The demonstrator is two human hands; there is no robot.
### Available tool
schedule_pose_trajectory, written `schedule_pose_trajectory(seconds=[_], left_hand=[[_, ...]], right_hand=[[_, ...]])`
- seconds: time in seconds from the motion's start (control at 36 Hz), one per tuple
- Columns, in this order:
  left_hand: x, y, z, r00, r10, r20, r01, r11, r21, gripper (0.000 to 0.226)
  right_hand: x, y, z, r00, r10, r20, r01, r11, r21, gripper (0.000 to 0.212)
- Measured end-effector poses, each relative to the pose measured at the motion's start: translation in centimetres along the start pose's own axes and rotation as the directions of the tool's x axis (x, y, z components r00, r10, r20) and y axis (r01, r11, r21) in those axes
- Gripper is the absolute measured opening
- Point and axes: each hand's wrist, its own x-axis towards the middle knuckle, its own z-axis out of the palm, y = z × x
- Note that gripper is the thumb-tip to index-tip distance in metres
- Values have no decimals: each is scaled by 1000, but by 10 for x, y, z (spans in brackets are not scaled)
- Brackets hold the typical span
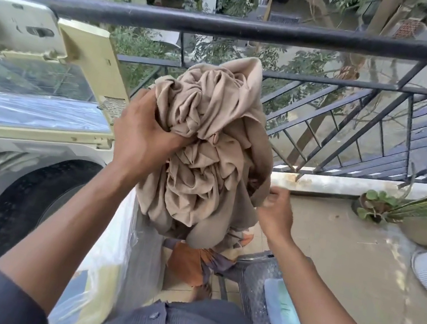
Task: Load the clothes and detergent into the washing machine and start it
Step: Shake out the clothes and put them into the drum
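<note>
This is the balcony of an upper-floor home, used as a laundry corner. A dark metal railing with slanted bars runs across the far side, and beyond it lie treetops and neighbouring buildings seen from above. A top-loading washing machine stands at the left with its lid raised. Potted plants sit on the tiled floor at the right by a low ledge, and a grey plastic stool stands nearby.
</note>
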Motion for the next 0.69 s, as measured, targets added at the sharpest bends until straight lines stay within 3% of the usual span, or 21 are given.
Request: schedule_pose_trajectory(seconds=[0.06, 0.14, 0.28, 0.33, 0.39, 0.53, 0.67, 0.69], left_hand=[[2, 6, -4, 1000, -10, 3, 10, 1000, -21, 60], [4, 13, -11, 1000, -15, 10, 15, 999, -51, 59], [2, 24, -20, 998, -62, 24, 65, 987, -146, 46], [4, 24, -24, 993, -111, 31, 115, 971, -210, 52], [7, 21, -27, 990, -127, 54, 137, 947, -290, 62], [13, 9, -33, 987, -146, 72, 162, 906, -391, 71], [14, 0, -33, 986, -147, 77, 165, 924, -344, 72], [13, -1, -33, 986, -147, 78, 165, 932, -322, 71]], right_hand=[[12, 28, 18, 965, 131, 226, -82, 974, -211, 80], [22, 53, 45, 905, 216, 367, -75, 929, -363, 138], [74, 135, 109, 880, 178, 440, -27, 944, -328, 159], [79, 149, 121, 884, 149, 442, -36, 967, -253, 150], [44, 111, 105, 901, 141, 410, -62, 978, -200, 135], [-4, 31, 81, 953, 187, 238, -150, 975, -163, 39], [5, 27, 64, 956, 267, 123, -277, 959, 68, 8], [9, 29, 59, 954, 277, 119, -292, 947, 136, 12]])
